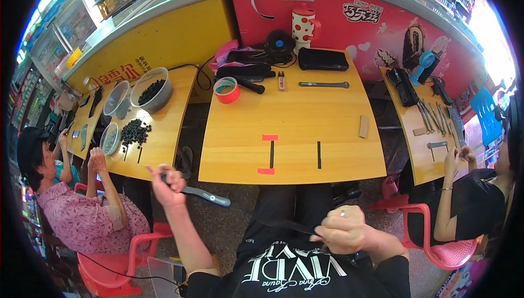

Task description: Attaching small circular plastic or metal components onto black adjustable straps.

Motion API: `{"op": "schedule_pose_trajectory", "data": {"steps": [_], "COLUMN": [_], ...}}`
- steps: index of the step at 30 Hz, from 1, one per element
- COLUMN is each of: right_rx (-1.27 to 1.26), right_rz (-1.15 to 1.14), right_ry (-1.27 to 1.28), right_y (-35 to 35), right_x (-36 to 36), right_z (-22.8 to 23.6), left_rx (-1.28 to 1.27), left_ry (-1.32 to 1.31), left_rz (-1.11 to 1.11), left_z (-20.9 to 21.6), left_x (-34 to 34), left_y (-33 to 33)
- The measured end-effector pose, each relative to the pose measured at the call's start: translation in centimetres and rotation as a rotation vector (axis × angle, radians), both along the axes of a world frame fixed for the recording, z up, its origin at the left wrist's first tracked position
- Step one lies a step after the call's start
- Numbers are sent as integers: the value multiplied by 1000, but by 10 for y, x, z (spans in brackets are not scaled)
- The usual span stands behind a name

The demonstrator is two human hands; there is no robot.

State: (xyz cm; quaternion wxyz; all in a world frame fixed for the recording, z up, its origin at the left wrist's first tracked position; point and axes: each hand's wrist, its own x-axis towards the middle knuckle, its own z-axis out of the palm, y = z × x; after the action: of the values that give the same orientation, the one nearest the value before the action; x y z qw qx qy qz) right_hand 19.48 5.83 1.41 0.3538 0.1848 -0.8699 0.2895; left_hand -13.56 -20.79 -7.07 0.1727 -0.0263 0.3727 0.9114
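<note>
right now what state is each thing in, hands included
Left hand, closed on a grey tool
Right hand, closed on a dark strip
Tape roll, lying flat
Spotted tumbler, upright, lid on
Black case, closed
Large bowl, uncovered, black pieces inside
Blue fan, upright, running unclear

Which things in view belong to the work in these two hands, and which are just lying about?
Likely part of it:
- grey flat piece in the left hand
- apparent dark strip at the right hand
- perhaps red tape marks

Apparently lying about:
- spotted tumbler
- black case
</note>
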Motion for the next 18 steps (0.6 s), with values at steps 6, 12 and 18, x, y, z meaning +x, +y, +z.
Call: {"op": "schedule_pose_trajectory", "data": {"steps": [6, 12, 18], "right_rx": [-143, -121, -266], "right_rz": [-240, -253, -292], "right_ry": [-17, -177, -148], "right_y": [27, 20, 35], "right_x": [8, -24, -24], "right_z": [35, 28, 34], "left_rx": [-668, -731, -839], "left_ry": [633, 1380, 1321], "left_rz": [99, -559, -783], "left_z": [54, 102, 79], "left_x": [16, 133, 139], "left_y": [-49, 101, 126]}}
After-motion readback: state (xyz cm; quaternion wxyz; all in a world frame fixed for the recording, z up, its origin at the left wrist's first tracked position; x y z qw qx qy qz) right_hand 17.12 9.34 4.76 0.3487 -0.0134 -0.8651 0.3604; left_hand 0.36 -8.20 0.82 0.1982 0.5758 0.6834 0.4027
